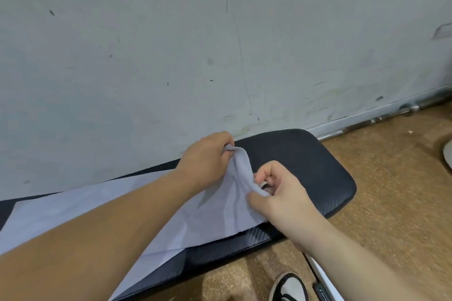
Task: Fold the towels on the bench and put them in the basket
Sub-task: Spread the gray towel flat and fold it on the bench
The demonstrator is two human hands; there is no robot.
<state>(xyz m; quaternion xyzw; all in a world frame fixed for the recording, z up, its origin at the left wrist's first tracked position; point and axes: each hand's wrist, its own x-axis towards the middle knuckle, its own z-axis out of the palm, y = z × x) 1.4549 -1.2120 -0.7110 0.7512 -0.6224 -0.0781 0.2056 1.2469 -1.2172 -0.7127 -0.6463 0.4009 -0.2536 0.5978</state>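
i have my left hand (pixel 208 154) and right hand (pixel 276 193) each pinching a corner at the end of the pale towel (pixel 215 215) spread along the bench (pixel 305 161). if either pinch slips, the fold goes crooked. no basket in view.

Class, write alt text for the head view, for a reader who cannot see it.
A pale grey towel lies along a black padded bench, its end held up: the left hand grips the far corner, the right hand pinches the near edge. A scuffed wall stands behind.
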